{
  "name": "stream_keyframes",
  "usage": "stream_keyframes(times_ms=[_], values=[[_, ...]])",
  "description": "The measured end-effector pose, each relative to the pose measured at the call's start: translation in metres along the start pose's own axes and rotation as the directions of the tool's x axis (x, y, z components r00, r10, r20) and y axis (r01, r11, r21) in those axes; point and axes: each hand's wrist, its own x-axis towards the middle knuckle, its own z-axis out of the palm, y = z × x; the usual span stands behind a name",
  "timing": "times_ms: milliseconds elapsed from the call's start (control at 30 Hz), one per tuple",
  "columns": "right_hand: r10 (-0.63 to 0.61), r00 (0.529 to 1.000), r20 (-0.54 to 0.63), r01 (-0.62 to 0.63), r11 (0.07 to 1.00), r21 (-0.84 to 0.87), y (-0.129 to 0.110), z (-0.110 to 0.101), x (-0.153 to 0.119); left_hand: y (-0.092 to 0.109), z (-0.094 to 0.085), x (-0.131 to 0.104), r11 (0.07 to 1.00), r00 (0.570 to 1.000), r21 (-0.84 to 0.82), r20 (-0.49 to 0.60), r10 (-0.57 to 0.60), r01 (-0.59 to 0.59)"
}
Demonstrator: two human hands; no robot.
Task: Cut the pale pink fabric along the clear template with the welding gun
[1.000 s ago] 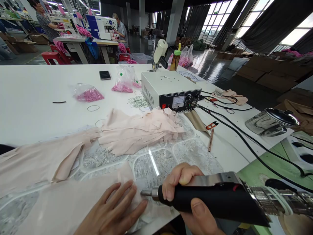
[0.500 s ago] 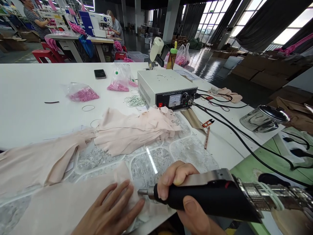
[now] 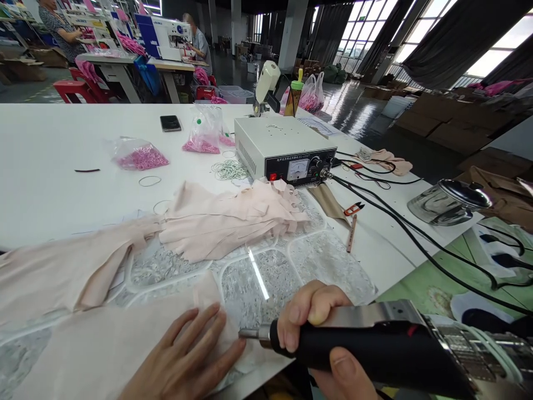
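Observation:
My left hand lies flat, fingers stretched out, on a thin pale pink fabric piece. My right hand is wrapped round the black body of a handheld ultrasonic welder. Its metal tip points left and sits at the fabric's right edge, close to my left little finger; I cannot tell whether it touches the cloth. Underneath is a clear mat over a grey stone pattern. Beyond my hands lies a heap of cut pale pink fabric pieces, with another folded piece at the left.
A control box with a dial stands behind the heap, its black cables running right. Thread snips, a glass mug, bags of pink bits and a phone lie about. Two people work at sewing machines behind.
My right hand and the welder have shifted slightly right and down, the tip moving a little rightward. My left hand stays nearly in place on the fabric.

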Motion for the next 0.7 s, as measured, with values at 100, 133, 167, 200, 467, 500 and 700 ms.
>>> stream_keyframes(times_ms=[100, 133, 167, 200, 467, 500, 700], values=[[-0.003, 1.0, 0.005, 0.003, 1.0, -0.016, 0.0, 0.0, 0.001, -0.001, 0.0, 0.001, 1.0, 1.0, 0.012, -0.003, 0.002, -0.002], [0.002, 1.0, 0.012, -0.001, 1.0, -0.015, 0.0, 0.0, 0.001, -0.002, 0.0, 0.001, 1.0, 1.0, 0.008, -0.006, 0.002, -0.002], [0.004, 1.0, 0.022, -0.004, 1.0, -0.017, 0.0, 0.0, 0.002, -0.002, 0.001, 0.001, 1.0, 1.0, 0.0, -0.008, -0.001, 0.001], [-0.003, 1.0, 0.03, 0.004, 1.0, -0.023, 0.0, 0.001, 0.003, -0.001, 0.001, 0.001, 1.0, 1.0, -0.01, -0.011, -0.004, 0.004], [-0.049, 0.999, -0.02, 0.048, 0.998, -0.04, -0.005, 0.001, 0.006, 0.006, 0.007, -0.004, 0.989, 0.994, -0.108, -0.029, -0.102, 0.098], [-0.036, 0.999, -0.024, 0.035, 0.999, -0.022, -0.008, -0.002, 0.004, 0.006, 0.008, -0.004, 0.99, 0.995, -0.109, -0.033, -0.098, 0.094], [0.049, 0.997, -0.058, -0.048, 0.999, 0.009, -0.026, -0.024, -0.014, 0.005, 0.008, -0.003, 0.991, 0.997, -0.107, -0.016, -0.081, 0.078]])
